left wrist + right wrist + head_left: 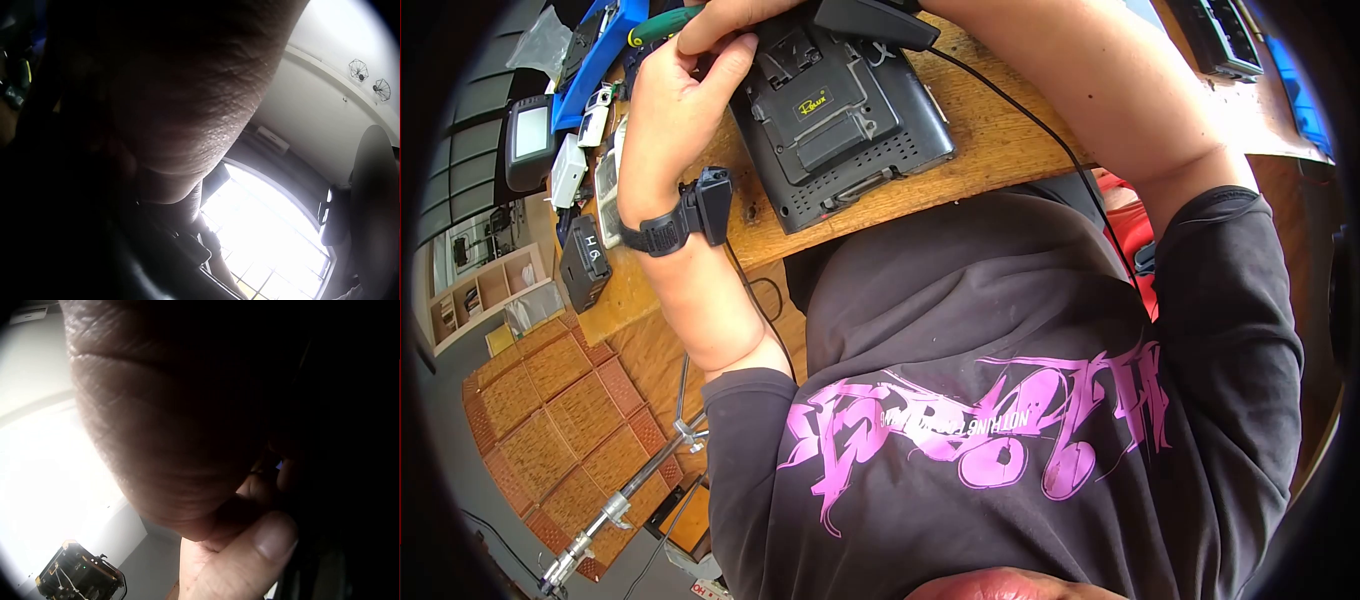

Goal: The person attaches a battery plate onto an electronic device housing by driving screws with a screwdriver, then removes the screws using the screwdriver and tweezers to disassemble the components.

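Observation:
A black monitor (870, 155) lies back side up near the table's front edge. On its back is a battery plate (825, 110) marked Rolux. My left hand (685, 95) is at the monitor's far left corner, thumb stretched along the corner; the top of the frame cuts off its other fingers. My right hand (169, 425) is beyond the head view's upper edge, its forearm reaching over the monitor's far right side. In the right wrist view its palm is dark, with a thumb (250, 556) close below. I cannot tell what the fingertips hold.
A green-handled tool (662, 27) lies beside the left hand, near a blue bin (610, 55). Small devices and a black box (586, 262) line the table's left edge. A black cable (1020, 100) from the right wrist camera crosses the table. More black equipment (1215, 38) stands at right.

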`<act>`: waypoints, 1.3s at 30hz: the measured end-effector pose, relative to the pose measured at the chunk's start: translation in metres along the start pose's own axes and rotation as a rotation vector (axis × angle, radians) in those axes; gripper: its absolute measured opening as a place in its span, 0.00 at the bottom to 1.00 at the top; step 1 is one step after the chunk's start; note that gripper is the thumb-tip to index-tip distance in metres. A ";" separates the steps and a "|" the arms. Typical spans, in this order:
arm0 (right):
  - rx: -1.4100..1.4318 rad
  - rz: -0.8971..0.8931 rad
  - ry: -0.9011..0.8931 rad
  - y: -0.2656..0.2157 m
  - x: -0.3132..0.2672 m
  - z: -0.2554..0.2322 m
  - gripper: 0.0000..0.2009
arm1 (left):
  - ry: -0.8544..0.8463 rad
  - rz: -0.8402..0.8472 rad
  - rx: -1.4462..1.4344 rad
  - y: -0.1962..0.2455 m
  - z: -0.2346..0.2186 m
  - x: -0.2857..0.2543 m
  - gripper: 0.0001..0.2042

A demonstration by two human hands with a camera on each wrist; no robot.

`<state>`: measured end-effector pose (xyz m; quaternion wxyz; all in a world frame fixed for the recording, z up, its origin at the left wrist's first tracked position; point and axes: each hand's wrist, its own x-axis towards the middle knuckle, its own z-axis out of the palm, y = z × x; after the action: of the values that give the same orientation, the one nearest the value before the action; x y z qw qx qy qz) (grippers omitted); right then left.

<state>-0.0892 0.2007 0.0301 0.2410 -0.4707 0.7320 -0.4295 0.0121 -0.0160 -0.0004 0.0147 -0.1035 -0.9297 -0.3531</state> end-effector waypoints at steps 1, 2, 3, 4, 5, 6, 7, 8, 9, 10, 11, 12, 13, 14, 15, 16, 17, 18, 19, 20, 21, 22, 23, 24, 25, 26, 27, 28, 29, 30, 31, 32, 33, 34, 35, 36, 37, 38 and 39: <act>0.012 -0.045 -0.019 0.003 -0.001 -0.002 0.31 | 0.005 -0.015 0.002 0.003 0.001 -0.001 0.16; 0.024 -0.090 -0.038 0.006 -0.001 -0.004 0.31 | 0.005 -0.014 0.002 0.002 0.001 0.000 0.16; 0.025 -0.089 -0.038 0.006 -0.001 -0.004 0.31 | 0.001 0.000 -0.009 0.001 0.001 0.000 0.16; 0.029 -0.092 -0.042 0.007 -0.001 -0.004 0.31 | -0.001 0.013 -0.021 0.000 0.001 0.000 0.16; 0.034 -0.095 -0.047 0.007 0.000 -0.004 0.31 | -0.002 0.012 -0.021 -0.002 0.000 0.001 0.16; 0.034 -0.095 -0.048 0.005 0.002 -0.002 0.31 | 0.001 0.013 -0.006 -0.004 -0.001 0.001 0.16; 0.014 -0.034 -0.018 0.002 0.006 0.002 0.31 | 0.004 0.015 0.008 -0.005 -0.002 0.001 0.17; -0.006 0.026 0.013 -0.001 0.007 0.005 0.31 | 0.005 0.014 0.008 -0.004 -0.002 0.001 0.17; -0.006 0.026 0.012 -0.002 0.005 0.005 0.31 | 0.004 0.015 0.010 -0.003 -0.002 0.001 0.17; -0.004 0.012 0.018 -0.003 0.002 0.004 0.31 | 0.003 0.016 0.013 -0.002 -0.002 0.000 0.17; -0.002 -0.002 0.024 -0.003 0.000 0.004 0.31 | 0.004 0.015 0.012 -0.002 -0.002 0.000 0.17; -0.002 -0.003 0.024 0.000 -0.001 0.001 0.31 | 0.005 0.013 0.031 -0.001 -0.002 0.000 0.17; 0.006 -0.047 -0.011 0.003 0.000 -0.002 0.31 | 0.006 0.010 0.049 -0.001 -0.003 0.000 0.17; 0.014 -0.090 -0.045 0.006 0.001 -0.004 0.30 | 0.007 0.010 0.049 -0.001 -0.003 0.000 0.17; 0.013 -0.091 -0.045 0.006 0.001 -0.004 0.30 | 0.006 0.011 0.045 -0.001 -0.002 0.000 0.17; 0.010 -0.094 -0.040 0.006 0.001 -0.004 0.30 | 0.005 0.011 0.042 -0.002 -0.002 0.000 0.17; 0.007 -0.098 -0.034 0.006 0.001 -0.004 0.30 | 0.005 0.011 0.042 -0.002 -0.002 0.001 0.17; 0.007 -0.098 -0.034 0.005 0.002 -0.003 0.30 | 0.004 0.007 0.038 -0.003 -0.003 0.001 0.17; -0.010 -0.066 -0.033 0.003 0.005 -0.001 0.30 | 0.003 0.002 0.033 -0.003 -0.002 0.001 0.18; -0.027 -0.034 -0.032 0.002 0.006 0.000 0.30 | 0.004 0.003 0.034 -0.004 -0.002 0.001 0.18; -0.028 -0.035 -0.032 0.002 0.006 0.001 0.30 | 0.008 -0.002 0.029 -0.004 -0.002 0.001 0.18; -0.025 -0.037 -0.007 0.002 0.005 0.002 0.30 | 0.013 -0.006 0.024 -0.005 -0.001 0.001 0.18; -0.023 -0.039 0.018 0.003 0.004 0.002 0.30 | 0.015 -0.006 0.025 -0.006 -0.001 0.002 0.18; -0.024 -0.040 0.018 0.001 0.004 0.001 0.30 | 0.013 -0.002 0.012 -0.006 -0.002 0.002 0.18; -0.035 -0.036 0.009 0.000 0.003 0.000 0.30 | 0.010 0.001 0.000 -0.006 -0.002 0.002 0.18; -0.046 -0.032 0.000 0.000 0.002 -0.001 0.30 | 0.010 0.002 0.001 -0.007 -0.001 0.001 0.18; -0.046 -0.033 0.000 0.000 0.003 0.000 0.30 | 0.012 0.005 -0.017 -0.007 -0.001 0.001 0.18; -0.047 -0.040 0.010 0.002 0.004 0.000 0.30 | 0.013 0.008 -0.035 -0.007 -0.001 0.001 0.18; -0.049 -0.047 0.020 0.002 0.004 0.001 0.30 | 0.013 0.009 -0.035 -0.007 -0.001 0.001 0.18; -0.049 -0.047 0.020 0.002 0.005 0.000 0.30 | 0.009 0.014 -0.026 -0.007 -0.001 0.001 0.18; -0.049 -0.046 0.019 0.002 0.005 0.001 0.30 | 0.005 0.019 -0.017 -0.007 -0.002 0.001 0.18; -0.048 -0.045 0.017 0.002 0.005 0.001 0.30 | 0.004 0.018 -0.017 -0.007 -0.002 0.001 0.18; -0.047 -0.045 0.018 0.004 0.008 0.002 0.30 | 0.007 0.021 -0.008 -0.006 -0.002 0.001 0.17; -0.040 -0.027 0.027 0.006 0.011 0.003 0.30 | 0.010 0.024 0.001 -0.005 -0.001 0.001 0.17; -0.033 -0.008 0.037 0.008 0.013 0.004 0.30 | 0.010 0.025 0.002 -0.004 -0.001 0.001 0.17; -0.033 -0.009 0.037 0.005 0.010 0.003 0.30 | 0.011 0.027 0.012 -0.003 -0.001 0.001 0.17; -0.037 -0.019 0.016 0.003 0.006 0.000 0.31 | 0.011 0.029 0.022 -0.002 -0.002 0.001 0.17; -0.041 -0.029 -0.005 0.001 0.003 -0.001 0.31 | 0.011 0.030 0.022 -0.002 -0.002 0.001 0.17; -0.041 -0.029 -0.004 0.000 0.003 0.000 0.31 | 0.010 0.030 0.019 -0.002 -0.002 0.001 0.17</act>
<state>-0.0905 0.1983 0.0305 0.2266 -0.4869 0.7332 -0.4171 0.0109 -0.0186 -0.0002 0.0259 -0.1155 -0.9312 -0.3447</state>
